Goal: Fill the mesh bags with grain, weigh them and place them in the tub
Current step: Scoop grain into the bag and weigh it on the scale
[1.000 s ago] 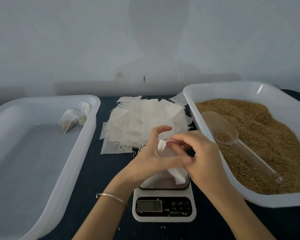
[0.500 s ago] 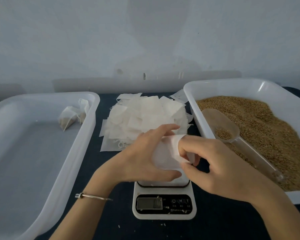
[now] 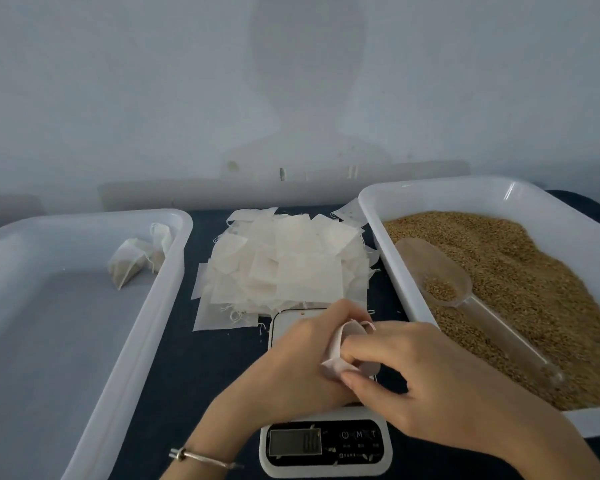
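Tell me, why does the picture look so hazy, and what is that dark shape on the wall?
Head view: soft and low in contrast throughout; the scale display is unreadable; the wide lens bows the left tub rim; the dim shape on the wall looks like the person's shadow.

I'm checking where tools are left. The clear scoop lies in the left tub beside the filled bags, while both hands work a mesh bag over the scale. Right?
Not quite: the head view shows the clear scoop lying on the grain in the right tub.
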A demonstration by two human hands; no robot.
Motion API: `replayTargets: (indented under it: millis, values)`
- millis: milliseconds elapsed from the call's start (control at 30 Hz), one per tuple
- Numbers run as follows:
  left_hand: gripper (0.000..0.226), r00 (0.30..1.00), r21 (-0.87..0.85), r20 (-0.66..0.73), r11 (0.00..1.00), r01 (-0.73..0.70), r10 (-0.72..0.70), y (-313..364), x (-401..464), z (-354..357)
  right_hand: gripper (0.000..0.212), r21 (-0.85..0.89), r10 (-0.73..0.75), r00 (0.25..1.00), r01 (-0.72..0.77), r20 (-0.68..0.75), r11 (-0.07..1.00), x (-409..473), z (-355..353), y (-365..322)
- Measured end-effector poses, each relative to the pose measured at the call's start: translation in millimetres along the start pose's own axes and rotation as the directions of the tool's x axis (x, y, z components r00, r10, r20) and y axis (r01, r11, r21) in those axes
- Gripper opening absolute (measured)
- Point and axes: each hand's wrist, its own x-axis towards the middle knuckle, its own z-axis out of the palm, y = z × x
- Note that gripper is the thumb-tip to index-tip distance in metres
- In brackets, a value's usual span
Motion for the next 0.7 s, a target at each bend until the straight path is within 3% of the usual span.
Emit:
replayTargets:
  millis: [100,200,233,300,367,433,467,533,700]
  values:
    - [0.051,1.0,-0.008,0.015,1.0,0.013,-0.013,3.3,3.1,2.0,0.02,-0.03,-0.029,1.0,0.029,-0.011,0.999,-0.6,-4.9,3.3]
    - [0.036,1.0,0.013,0.018,1.0,0.022,-0.022,6.0,6.5,4.0,0.009,0.113,-0.029,1.0,0.03,-0.009,0.993,-5.7,-24.1,6.0]
    - [0.035,0.999,0.019,0.008,0.999,0.035,-0.036,5.9,7.1,3.9,0.016,0.165,-0.007,0.998,0.018,-0.063,0.986,-8.7,-35.3,9.1]
    - [0.044,0.998,0.005,-0.035,0.999,0.046,-0.046,3.3,7.3,3.0,0.03,0.191,0.105,0.968,-0.061,-0.228,0.98,-15.6,-60.6,23.3]
    - [0.051,0.995,-0.028,-0.096,0.999,0.04,-0.042,2.3,7.6,2.2,0.029,0.095,0.303,0.9,-0.288,-0.312,0.953,-21.6,-79.9,49.5]
    - [0.052,0.989,-0.053,-0.146,0.998,0.025,-0.032,4.1,9.3,2.8,0.031,-0.192,0.587,0.798,-0.603,-0.139,0.774,-26.3,-88.0,78.4]
    - [0.051,0.986,-0.056,-0.164,0.998,0.014,-0.023,5.1,10.5,3.8,0.036,-0.334,0.701,0.712,-0.668,-0.027,0.665,-28.3,-87.4,92.1]
    - [0.045,0.98,-0.061,-0.199,0.998,-0.003,-0.009,7.1,13.5,5.5,0.035,-0.451,0.791,0.589,-0.668,0.166,0.592,-28.7,-75.8,109.3]
    - [0.035,0.968,-0.107,-0.249,0.992,-0.065,0.037,14.1,25.9,6.4,0.015,-0.432,0.767,0.627,-0.658,0.139,0.616,-21.1,-51.7,109.6]
